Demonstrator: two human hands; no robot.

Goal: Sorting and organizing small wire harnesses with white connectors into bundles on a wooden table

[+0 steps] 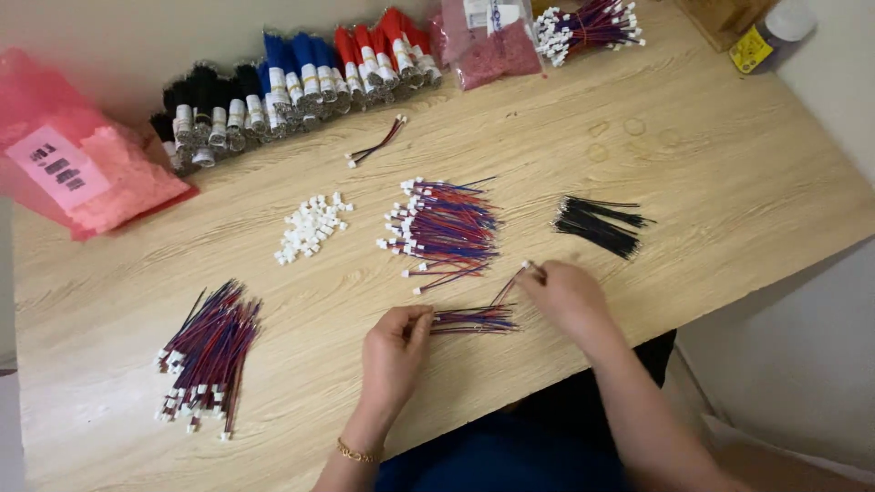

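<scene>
**Hands gather a small wire bundle at the near table edge**

The left hand (394,351) is closed in a pinch on one end of a small bundle of red and blue wires (474,319), which stretches out from its fingertips toward three o'clock, lying flat on the wooden table (711,182). The right hand (567,296) sits just past the bundle's far end, at about two o'clock from it, fingers closed on a single red-and-blue wire (510,287) whose white connector tip shows at the fingertips; that wire slants down toward the bundle.

At twelve o'clock from the hands lies a larger heap of wires with white connectors (444,228). To its nine o'clock is a scatter of loose white plastic connectors (312,228); to its three o'clock, well apart, a bunch of black wires (597,223). At nine o'clock from the left hand, near the table's left side, lies another pile of finished red-and-blue leads (208,360). Along the far edge stand taped bundles of black, blue and red wire (301,82), with pink plastic bags (82,169) at ten o'clock.
</scene>
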